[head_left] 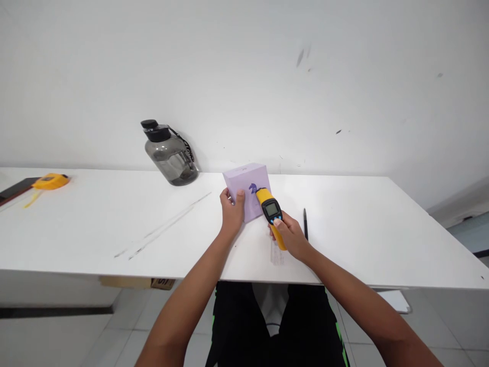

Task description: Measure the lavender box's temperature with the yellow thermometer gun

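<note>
My left hand grips the left side of a lilac box with a dark purple emblem on its front, thumb on the front face. The box stands tilted on the white table. Wrapped round the handle of a yellow and black infrared thermometer is my right hand, its thumb on the blue buttons below the small grey screen. The thermometer's front end points at the box beside the emblem; whether they touch I cannot tell. Partly under my right hand lies a slip of paper with writing.
A black pen lies just right of my right hand. Against the wall stands a grey see-through water bottle with a black lid. Far left, a yellow tape measure sits by a dark flat object. The white table meets the wall behind.
</note>
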`<control>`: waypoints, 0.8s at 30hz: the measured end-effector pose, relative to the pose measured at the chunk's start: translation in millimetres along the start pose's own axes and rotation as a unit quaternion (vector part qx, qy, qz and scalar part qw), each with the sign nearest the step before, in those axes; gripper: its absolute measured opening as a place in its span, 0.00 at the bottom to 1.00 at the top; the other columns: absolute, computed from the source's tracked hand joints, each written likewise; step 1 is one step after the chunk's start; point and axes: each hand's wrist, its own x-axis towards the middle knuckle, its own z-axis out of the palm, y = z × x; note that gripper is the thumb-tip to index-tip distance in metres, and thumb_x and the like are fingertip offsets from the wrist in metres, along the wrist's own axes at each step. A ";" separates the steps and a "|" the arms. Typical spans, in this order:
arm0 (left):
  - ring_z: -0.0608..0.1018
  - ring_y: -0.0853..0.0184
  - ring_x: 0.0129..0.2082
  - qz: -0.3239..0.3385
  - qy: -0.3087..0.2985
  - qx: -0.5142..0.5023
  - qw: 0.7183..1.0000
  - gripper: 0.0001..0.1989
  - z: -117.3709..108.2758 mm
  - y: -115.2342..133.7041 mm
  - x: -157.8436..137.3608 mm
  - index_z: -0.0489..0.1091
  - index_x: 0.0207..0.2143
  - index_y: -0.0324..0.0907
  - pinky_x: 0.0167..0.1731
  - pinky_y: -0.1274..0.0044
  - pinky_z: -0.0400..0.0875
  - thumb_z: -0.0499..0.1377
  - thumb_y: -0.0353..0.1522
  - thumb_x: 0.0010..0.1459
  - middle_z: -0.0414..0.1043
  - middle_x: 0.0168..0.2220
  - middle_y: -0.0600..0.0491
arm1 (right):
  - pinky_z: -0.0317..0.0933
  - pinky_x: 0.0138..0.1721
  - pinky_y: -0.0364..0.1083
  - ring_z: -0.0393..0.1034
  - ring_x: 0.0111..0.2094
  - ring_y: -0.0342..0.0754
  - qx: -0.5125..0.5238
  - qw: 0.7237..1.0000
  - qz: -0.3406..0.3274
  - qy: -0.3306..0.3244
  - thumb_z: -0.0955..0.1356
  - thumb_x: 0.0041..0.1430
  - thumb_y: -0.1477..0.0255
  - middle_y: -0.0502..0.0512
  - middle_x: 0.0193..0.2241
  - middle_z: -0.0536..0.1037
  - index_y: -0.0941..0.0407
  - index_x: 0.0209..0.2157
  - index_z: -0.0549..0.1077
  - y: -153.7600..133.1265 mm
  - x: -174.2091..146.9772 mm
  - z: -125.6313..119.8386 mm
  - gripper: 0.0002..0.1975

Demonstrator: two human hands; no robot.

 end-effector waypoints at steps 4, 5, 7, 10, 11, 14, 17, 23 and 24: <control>0.70 0.55 0.57 0.001 -0.003 0.000 1.000 0.37 -0.1 -0.3 0.1 0.57 0.57 0.44 0.53 0.65 0.69 0.59 0.56 0.54 0.60 0.62 0.41 | 0.63 0.27 0.44 0.65 0.26 0.42 -0.002 1.000 -0.002 0.002 0.63 0.60 0.55 0.49 0.27 0.69 0.54 0.35 0.65 2.4 0.2 -0.1 0.16; 0.70 0.55 0.57 0.001 -0.004 0.000 1.000 0.37 -0.2 0.0 0.0 0.56 0.57 0.44 0.53 0.65 0.69 0.59 0.56 0.54 0.60 0.62 0.41 | 0.62 0.27 0.44 0.65 0.25 0.42 -0.003 1.000 -0.002 0.000 0.63 0.61 0.55 0.49 0.27 0.69 0.54 0.35 0.65 2.9 0.3 -0.1 0.16; 0.70 0.55 0.57 0.003 -0.004 0.000 1.000 0.37 -0.4 0.4 -0.1 0.56 0.57 0.44 0.53 0.65 0.69 0.59 0.56 0.54 0.60 0.62 0.41 | 0.62 0.26 0.44 0.65 0.25 0.42 -0.003 1.000 -0.004 0.000 0.63 0.61 0.56 0.49 0.26 0.68 0.54 0.35 0.65 3.2 0.3 0.1 0.15; 0.71 0.56 0.56 0.003 -0.003 0.004 1.000 0.36 -0.7 0.7 0.0 0.57 0.56 0.44 0.53 0.65 0.69 0.59 0.56 0.54 0.60 0.62 0.41 | 0.62 0.26 0.43 0.64 0.25 0.42 -0.004 1.000 -0.006 0.001 0.63 0.61 0.55 0.48 0.26 0.68 0.54 0.35 0.65 1.4 -0.1 0.5 0.16; 0.71 0.56 0.57 0.004 -0.003 0.005 1.000 0.36 -0.8 0.6 0.2 0.57 0.56 0.44 0.53 0.66 0.69 0.59 0.56 0.54 0.60 0.62 0.41 | 0.62 0.26 0.44 0.64 0.25 0.42 -0.003 1.000 -0.005 0.002 0.63 0.61 0.55 0.48 0.26 0.68 0.54 0.35 0.65 0.7 -0.2 0.5 0.16; 0.71 0.56 0.57 0.006 -0.003 0.009 1.000 0.36 -1.0 0.1 0.5 0.57 0.57 0.44 0.53 0.66 0.69 0.58 0.56 0.54 0.60 0.61 0.41 | 0.62 0.27 0.44 0.64 0.25 0.42 -0.002 1.000 0.002 0.002 0.63 0.61 0.56 0.49 0.27 0.68 0.55 0.35 0.65 -0.6 -0.3 0.7 0.16; 0.70 0.55 0.57 0.004 -0.005 0.010 1.000 0.37 -1.0 -0.4 0.6 0.56 0.57 0.44 0.53 0.65 0.69 0.58 0.56 0.54 0.60 0.62 0.41 | 0.63 0.27 0.44 0.65 0.25 0.42 -0.001 1.000 0.007 -0.001 0.63 0.61 0.56 0.49 0.28 0.68 0.55 0.36 0.65 0.3 0.0 0.7 0.16; 0.70 0.54 0.57 0.008 -0.008 0.008 1.000 0.38 -0.5 -0.6 0.6 0.56 0.57 0.43 0.54 0.64 0.68 0.57 0.57 0.54 0.59 0.62 0.41 | 0.63 0.27 0.44 0.65 0.26 0.42 -0.002 1.000 0.000 -0.005 0.63 0.61 0.55 0.49 0.28 0.69 0.55 0.36 0.65 3.0 0.3 -0.4 0.16; 0.70 0.55 0.57 0.009 -0.008 0.007 1.000 0.38 -0.4 -0.4 0.5 0.56 0.57 0.43 0.54 0.64 0.68 0.57 0.57 0.54 0.59 0.62 0.41 | 0.63 0.27 0.44 0.65 0.26 0.42 -0.003 1.000 0.000 -0.006 0.63 0.61 0.55 0.49 0.28 0.69 0.55 0.36 0.65 3.5 0.2 -0.5 0.16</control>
